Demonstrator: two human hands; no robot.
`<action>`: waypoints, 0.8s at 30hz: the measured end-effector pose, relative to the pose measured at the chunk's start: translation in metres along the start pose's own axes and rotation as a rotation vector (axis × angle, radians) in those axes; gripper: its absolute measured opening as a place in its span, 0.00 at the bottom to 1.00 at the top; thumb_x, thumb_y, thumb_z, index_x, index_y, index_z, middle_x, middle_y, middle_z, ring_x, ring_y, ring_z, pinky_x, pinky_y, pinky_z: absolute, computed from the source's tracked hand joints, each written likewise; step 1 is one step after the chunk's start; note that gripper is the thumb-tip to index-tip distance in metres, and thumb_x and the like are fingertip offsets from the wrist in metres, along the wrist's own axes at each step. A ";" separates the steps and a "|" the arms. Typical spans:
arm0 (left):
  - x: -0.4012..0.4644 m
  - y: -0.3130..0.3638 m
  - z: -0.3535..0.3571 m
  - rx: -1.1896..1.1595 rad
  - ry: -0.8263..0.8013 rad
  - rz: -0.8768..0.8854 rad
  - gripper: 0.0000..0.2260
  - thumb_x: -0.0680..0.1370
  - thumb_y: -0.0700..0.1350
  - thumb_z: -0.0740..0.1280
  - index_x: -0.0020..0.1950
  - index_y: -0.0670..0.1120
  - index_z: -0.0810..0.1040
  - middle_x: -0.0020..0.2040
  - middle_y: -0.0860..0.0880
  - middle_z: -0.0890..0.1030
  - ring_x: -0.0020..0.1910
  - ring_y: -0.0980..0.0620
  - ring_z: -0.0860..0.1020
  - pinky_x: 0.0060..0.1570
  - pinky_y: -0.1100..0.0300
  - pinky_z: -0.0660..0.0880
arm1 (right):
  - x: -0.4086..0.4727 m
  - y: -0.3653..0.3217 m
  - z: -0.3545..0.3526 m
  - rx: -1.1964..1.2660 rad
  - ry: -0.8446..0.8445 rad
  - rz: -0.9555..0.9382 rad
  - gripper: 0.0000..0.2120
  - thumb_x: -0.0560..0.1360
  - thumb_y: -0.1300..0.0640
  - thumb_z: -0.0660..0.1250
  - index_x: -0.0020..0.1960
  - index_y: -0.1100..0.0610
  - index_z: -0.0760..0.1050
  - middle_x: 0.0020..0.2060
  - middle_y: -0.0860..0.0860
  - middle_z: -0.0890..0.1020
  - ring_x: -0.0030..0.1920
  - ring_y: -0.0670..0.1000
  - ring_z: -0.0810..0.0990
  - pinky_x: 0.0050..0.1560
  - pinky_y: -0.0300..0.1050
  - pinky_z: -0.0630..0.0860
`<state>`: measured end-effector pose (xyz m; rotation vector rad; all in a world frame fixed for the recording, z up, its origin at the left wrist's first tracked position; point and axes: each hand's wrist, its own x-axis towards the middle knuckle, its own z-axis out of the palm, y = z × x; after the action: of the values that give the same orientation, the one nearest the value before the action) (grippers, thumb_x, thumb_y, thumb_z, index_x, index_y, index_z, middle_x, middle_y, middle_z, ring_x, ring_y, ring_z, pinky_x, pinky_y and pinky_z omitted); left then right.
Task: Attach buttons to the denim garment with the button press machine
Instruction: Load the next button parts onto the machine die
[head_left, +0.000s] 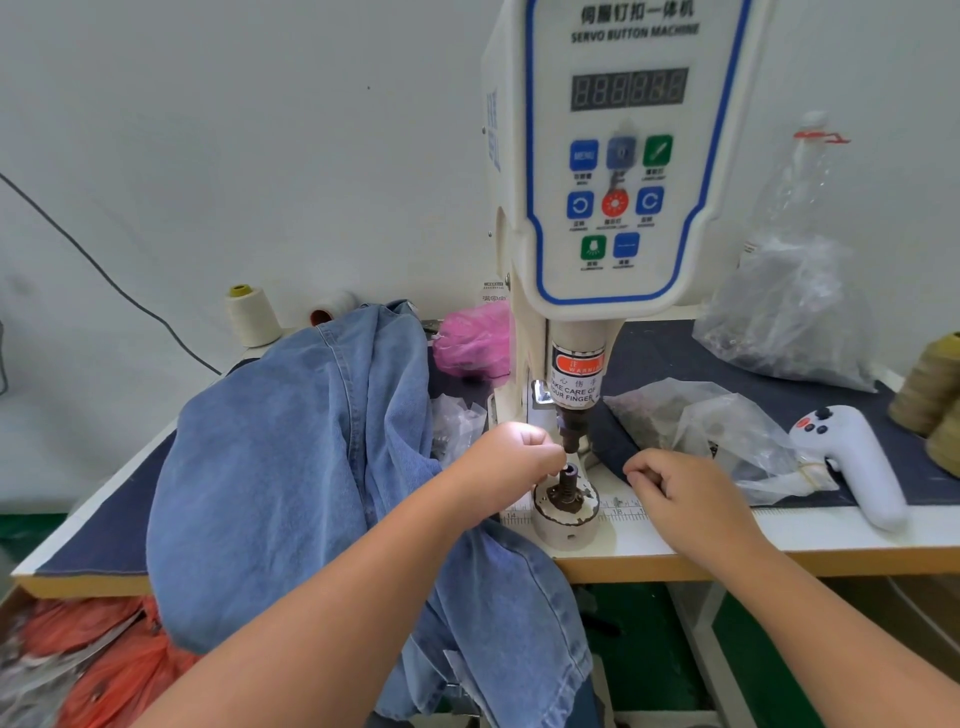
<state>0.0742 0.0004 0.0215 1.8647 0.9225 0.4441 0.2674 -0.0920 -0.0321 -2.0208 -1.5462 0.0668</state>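
Denim garment (291, 467): blue, heaped on table left of the machine, one part hanging over the front edge below the die; not under the punch yet, likely parked aside so the die stays free for loading.
Machine (613, 156): white servo button press, control panel facing the person, display dark or unreadable.
Punch (571, 431): raised, clear gap above the die, so fingers can get in.
Lower die (569, 480): dark post on a round white base (563, 525) at table front; top looks like a small cup, whether a part already sits in it I can't tell.
Left hand (511, 452): fingers curled, tips pinched together right at the die top; seems to be seating a small button part, too small and overexposed to confirm.
Right hand (675, 483): loosely curled just right of the base, thumb against forefinger; may hold the next piece, can't tell.
Clear bags (727, 431): just right of the machine within reach, probably button stock; bigger bag (789, 312) behind.
White handheld controller (852, 462): lying at right, untouched.
Thread cones (252, 314): back left; more at far right edge.
Step (judgement): loading die, garment goes on after.
Risk: fingers under punch; warning label there.
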 end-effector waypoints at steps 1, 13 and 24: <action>0.000 -0.001 0.000 -0.004 -0.002 -0.001 0.14 0.68 0.48 0.65 0.23 0.53 0.69 0.25 0.55 0.68 0.26 0.56 0.63 0.26 0.66 0.61 | 0.000 0.000 0.000 -0.001 0.000 0.001 0.08 0.80 0.54 0.64 0.53 0.48 0.81 0.35 0.38 0.78 0.36 0.38 0.75 0.34 0.34 0.64; -0.007 -0.003 -0.005 -0.120 -0.028 -0.070 0.16 0.77 0.42 0.65 0.29 0.50 0.71 0.27 0.52 0.71 0.26 0.57 0.65 0.27 0.68 0.62 | -0.002 -0.004 -0.003 0.009 -0.008 0.011 0.07 0.79 0.55 0.64 0.53 0.48 0.81 0.35 0.38 0.78 0.36 0.39 0.75 0.34 0.35 0.65; -0.032 -0.001 -0.013 -0.094 0.044 0.072 0.08 0.76 0.46 0.67 0.37 0.49 0.74 0.32 0.53 0.71 0.31 0.55 0.68 0.32 0.67 0.68 | -0.019 -0.039 -0.026 0.819 0.064 0.165 0.10 0.78 0.62 0.67 0.53 0.49 0.76 0.30 0.51 0.81 0.25 0.43 0.71 0.29 0.35 0.70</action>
<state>0.0447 -0.0156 0.0299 1.8129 0.8507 0.5648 0.2375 -0.1138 0.0023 -1.4548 -1.0500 0.5914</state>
